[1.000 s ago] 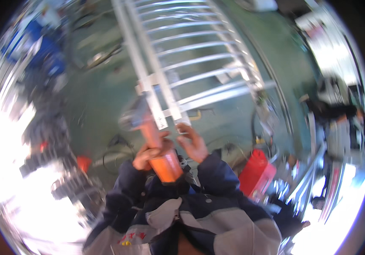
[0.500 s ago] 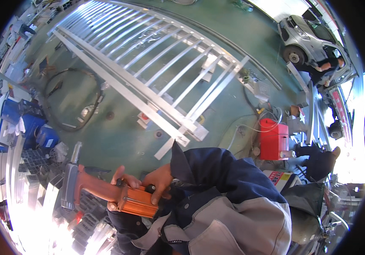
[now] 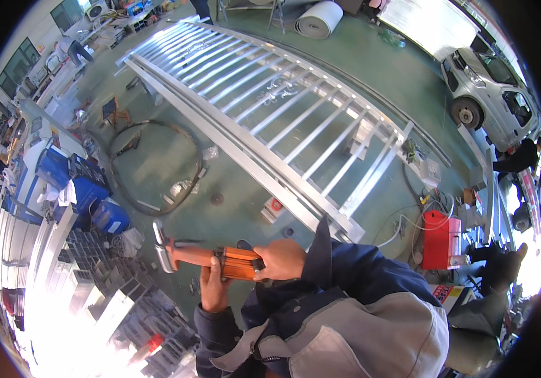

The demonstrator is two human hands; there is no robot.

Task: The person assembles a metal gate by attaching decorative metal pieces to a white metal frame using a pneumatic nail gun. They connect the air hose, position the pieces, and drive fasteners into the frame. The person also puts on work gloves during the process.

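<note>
So, pistol-shaped tool (image 3: 193, 256): a grey metallic head at the left, a smooth dull-orange handle, and a ribbed, brighter orange cylinder at the right; held crosswise in front of the jacket (image 3: 358, 327), above the green floor (image 3: 239, 201).
Left hand (image 3: 215, 286): fingers curled narrowly round the tool from below, near where handle meets cylinder.
Right hand (image 3: 283, 259): bent over the cylinder's right end, gripping it; a small dark part shows beside the fingers, too small to name.
Jacket cloth: navy and grey panels, matte and creased.
Railing frame (image 3: 239, 133): bright metal, long straight rails joined by a row of slim parallel bars; its near end lies beyond the hands.
Floor surface: smooth, faintly shiny.
Hose (image 3: 201, 154): dark, in a loose ring on the floor, left of the railing frame.
Red case (image 3: 435, 242): boxy and flat-sided, with pale tubing near it.
Metal profiles (image 3: 116, 315): long, pale, straight-edged, stacked at lower left, partly lost in glare.
</note>
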